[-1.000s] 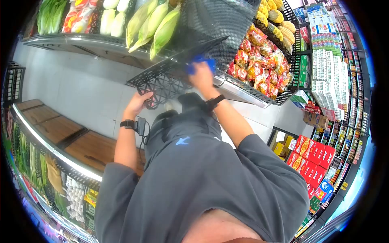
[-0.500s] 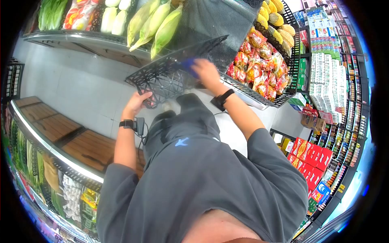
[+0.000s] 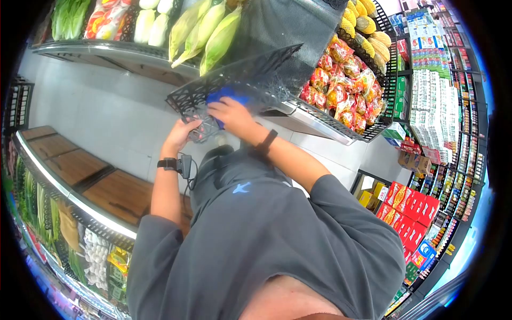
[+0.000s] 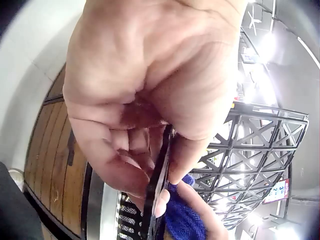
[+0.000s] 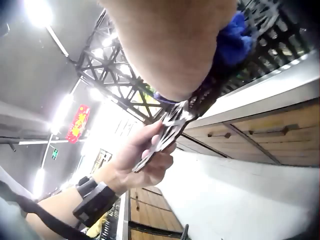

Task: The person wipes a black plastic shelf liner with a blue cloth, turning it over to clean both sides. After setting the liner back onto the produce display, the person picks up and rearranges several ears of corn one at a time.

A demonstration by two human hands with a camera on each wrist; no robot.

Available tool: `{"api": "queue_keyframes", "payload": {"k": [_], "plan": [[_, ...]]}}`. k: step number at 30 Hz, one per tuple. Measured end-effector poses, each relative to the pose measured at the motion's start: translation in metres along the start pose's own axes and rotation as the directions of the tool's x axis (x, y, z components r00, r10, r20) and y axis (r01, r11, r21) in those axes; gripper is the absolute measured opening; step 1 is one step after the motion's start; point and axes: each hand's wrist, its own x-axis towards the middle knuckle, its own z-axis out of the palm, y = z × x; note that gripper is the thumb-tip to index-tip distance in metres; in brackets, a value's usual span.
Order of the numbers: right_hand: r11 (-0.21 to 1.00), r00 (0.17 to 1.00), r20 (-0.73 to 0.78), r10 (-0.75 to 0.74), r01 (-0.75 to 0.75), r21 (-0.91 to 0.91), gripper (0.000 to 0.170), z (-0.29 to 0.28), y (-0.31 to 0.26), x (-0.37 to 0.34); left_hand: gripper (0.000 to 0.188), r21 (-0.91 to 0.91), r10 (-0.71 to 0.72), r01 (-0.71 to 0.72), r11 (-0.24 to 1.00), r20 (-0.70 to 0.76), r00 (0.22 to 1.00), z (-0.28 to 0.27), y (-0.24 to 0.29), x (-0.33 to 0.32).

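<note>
Over the aisle floor, a black plastic lattice panel (image 3: 188, 100) is tilted up in front of the person, its openwork clear in the left wrist view. My left hand (image 3: 180, 134) grips its near edge, thumb on one face and fingers curled behind, as the left wrist view (image 4: 150, 75) shows. In my right hand (image 3: 231, 116) is a blue cloth (image 3: 228, 96), held against the lattice close to the left hand. Blue knit fabric (image 4: 184, 217) appears beside the panel's edge in the left wrist view. The right hand's fingertips are mostly hidden in the right wrist view.
Corn ears (image 3: 205, 37) and wrapped vegetables line the shelf ahead. A black mesh-lined surface (image 3: 282, 32) adjoins a basket of red-wrapped packs (image 3: 341, 80) at right. A wooden-slat shelf (image 3: 106, 181) runs along the left, with stacked red boxes (image 3: 408, 210) at the lower right.
My right hand has moved the blue cloth left and nearer the body along the lattice, from its far right part to beside the left hand. The left hand keeps its grip almost in place.
</note>
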Motion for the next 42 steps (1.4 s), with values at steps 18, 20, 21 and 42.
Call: {"api": "queue_keyframes", "payload": {"k": [18, 20, 21, 42], "plan": [[0.818, 0.811, -0.348, 0.47, -0.548, -0.173, 0.046, -0.083, 0.17, -0.106, 0.024, 0.017, -0.077, 0.078, 0.997, -0.029, 0.997, -0.002, -0.009, 0.0], [0.852, 0.826, -0.386, 0.411, -0.499, -0.162, 0.046, -0.087, 0.146, -0.075, 0.02, 0.004, -0.066, 0.066, 0.998, -0.024, 0.998, 0.006, -0.004, 0.001], [0.859, 0.842, -0.323, 0.432, -0.494, -0.138, 0.047, -0.078, 0.144, -0.067, 0.02, 0.011, -0.067, 0.067, 0.998, -0.02, 0.998, 0.009, -0.002, 0.002], [0.834, 0.804, -0.312, 0.507, -0.549, -0.059, 0.036, -0.054, 0.146, -0.087, 0.021, -0.04, 0.02, -0.022, 0.999, -0.051, 0.999, 0.025, 0.004, -0.004]]}}
